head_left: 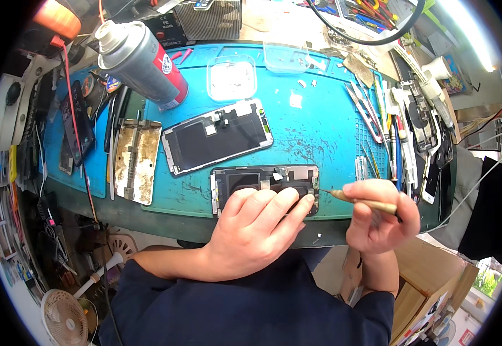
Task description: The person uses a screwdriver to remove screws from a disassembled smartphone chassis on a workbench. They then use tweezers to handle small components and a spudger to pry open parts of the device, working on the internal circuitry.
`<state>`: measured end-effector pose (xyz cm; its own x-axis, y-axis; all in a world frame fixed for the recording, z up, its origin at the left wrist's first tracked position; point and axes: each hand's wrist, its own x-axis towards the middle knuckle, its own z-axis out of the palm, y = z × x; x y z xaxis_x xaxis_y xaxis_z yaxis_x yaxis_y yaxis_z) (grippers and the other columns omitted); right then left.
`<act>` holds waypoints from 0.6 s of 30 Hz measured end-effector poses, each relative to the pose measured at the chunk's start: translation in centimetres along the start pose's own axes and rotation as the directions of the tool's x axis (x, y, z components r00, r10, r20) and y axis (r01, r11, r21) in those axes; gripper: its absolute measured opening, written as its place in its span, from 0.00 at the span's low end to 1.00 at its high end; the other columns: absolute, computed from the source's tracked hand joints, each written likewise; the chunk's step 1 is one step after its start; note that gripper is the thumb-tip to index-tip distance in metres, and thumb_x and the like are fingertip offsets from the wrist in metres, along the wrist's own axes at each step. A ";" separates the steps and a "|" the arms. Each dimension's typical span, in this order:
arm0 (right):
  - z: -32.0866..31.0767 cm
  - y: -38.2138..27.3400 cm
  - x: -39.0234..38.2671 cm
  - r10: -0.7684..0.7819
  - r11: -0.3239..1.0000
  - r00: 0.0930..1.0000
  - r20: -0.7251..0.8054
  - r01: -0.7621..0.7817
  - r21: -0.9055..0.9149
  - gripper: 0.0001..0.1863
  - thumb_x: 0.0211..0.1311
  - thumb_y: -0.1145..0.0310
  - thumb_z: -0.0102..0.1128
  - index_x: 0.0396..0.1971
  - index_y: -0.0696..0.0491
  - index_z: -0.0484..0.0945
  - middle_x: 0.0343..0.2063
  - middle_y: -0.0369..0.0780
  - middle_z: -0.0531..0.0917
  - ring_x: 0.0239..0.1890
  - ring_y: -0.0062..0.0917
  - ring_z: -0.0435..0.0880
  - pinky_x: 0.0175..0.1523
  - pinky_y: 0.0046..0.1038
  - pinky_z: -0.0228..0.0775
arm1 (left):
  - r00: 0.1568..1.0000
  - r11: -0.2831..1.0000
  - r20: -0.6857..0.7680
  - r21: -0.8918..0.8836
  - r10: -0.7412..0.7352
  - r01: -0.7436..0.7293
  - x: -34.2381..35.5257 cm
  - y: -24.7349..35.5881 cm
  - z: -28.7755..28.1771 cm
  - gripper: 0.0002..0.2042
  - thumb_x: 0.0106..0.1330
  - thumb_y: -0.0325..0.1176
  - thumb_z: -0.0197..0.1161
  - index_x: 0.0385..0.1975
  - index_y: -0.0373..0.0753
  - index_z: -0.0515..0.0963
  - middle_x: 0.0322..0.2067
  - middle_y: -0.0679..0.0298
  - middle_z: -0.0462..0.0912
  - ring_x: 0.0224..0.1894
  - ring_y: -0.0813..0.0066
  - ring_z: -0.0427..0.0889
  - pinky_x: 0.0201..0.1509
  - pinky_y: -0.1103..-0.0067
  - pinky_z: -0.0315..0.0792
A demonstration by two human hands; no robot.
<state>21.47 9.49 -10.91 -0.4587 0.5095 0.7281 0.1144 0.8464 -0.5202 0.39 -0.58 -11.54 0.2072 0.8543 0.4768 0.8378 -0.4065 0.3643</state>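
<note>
A dark phone screen (236, 177) lies back side up near the front edge of the blue mat, its small flex parts and metal plates showing. My left hand (258, 233) rests over its lower part, fingers bent and pressed on it; the thumb is hidden. In my right hand (380, 222), held between thumb and fingers, is a slim tan-handled tool (372, 203) with a thin pointed tip. That tip meets or nearly meets the screen's right end; contact is too small to tell. Just behind lies a second phone screen (219, 141), also back side up.
A spray can (141, 63) stands at the back left, beside a stained metal holder (138, 161). Clear plastic boxes (231, 78) with small parts sit at the back. Tweezers (366, 112) and several hand tools line the mat's right side. A red cable (73, 115) hangs at left.
</note>
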 end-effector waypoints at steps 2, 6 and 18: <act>0.0 0.2 0.2 0.009 1.000 0.999 0.043 -0.008 -0.008 0.29 0.75 0.75 0.65 0.69 0.54 0.61 0.34 0.49 0.90 0.29 0.36 0.91 0.33 0.34 0.83 | 1.000 1.000 0.004 0.002 -0.002 0.002 0.0 0.0 -0.1 0.24 0.54 0.33 0.75 0.55 0.43 0.87 0.50 0.69 0.82 0.45 0.70 0.78 0.52 0.70 0.70; 0.1 0.1 0.5 0.022 1.000 1.000 0.015 -0.022 0.013 0.25 0.74 0.76 0.65 0.66 0.55 0.66 0.34 0.50 0.90 0.29 0.36 0.91 0.34 0.33 0.83 | 1.000 1.000 0.002 -0.009 -0.007 0.007 -0.1 0.1 0.0 0.24 0.55 0.33 0.75 0.55 0.43 0.86 0.50 0.68 0.81 0.45 0.70 0.78 0.52 0.70 0.70; 0.1 0.3 0.0 -0.020 1.000 1.000 0.017 0.020 0.001 0.32 0.75 0.77 0.63 0.72 0.54 0.57 0.34 0.50 0.90 0.30 0.35 0.91 0.32 0.31 0.84 | 0.999 1.000 0.034 -0.007 0.007 -0.007 -0.1 0.2 -0.3 0.25 0.57 0.36 0.75 0.58 0.42 0.85 0.55 0.67 0.83 0.50 0.68 0.80 0.56 0.69 0.70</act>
<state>21.39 9.76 -11.10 -0.4757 0.4897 0.7307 0.1046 0.8563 -0.5058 0.34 -0.82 -11.28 0.2296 0.8619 0.4522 0.8329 -0.4144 0.3668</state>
